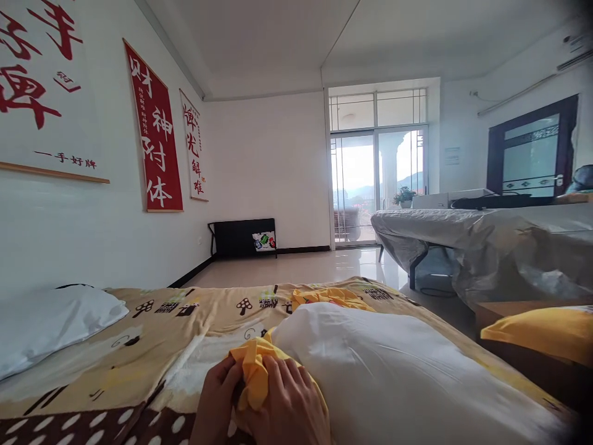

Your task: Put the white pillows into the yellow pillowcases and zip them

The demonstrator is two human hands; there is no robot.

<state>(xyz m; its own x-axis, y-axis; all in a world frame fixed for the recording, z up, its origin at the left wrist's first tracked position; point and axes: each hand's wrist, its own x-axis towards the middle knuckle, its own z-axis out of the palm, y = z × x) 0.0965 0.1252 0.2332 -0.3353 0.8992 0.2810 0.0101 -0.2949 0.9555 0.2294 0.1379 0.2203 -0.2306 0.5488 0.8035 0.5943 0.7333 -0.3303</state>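
Observation:
A bunched yellow pillowcase lies at the left end of a plump white pillow on the bed. My left hand grips the bunched cloth from the left, its fingers curled in. From the right, my right hand is closed on the same cloth, close against the pillow's side. The yellow fabric runs on beneath my right hand along the pillow's edge; how far it covers the pillow is hidden. Behind the pillow lies another crumpled yellow cloth with some print on it.
A patterned beige and brown blanket covers the bed. At the left lies another white pillow. To the right, a yellow cushion sits on a cardboard box. Beyond stands a table under plastic sheeting; a black folded table leans by the wall.

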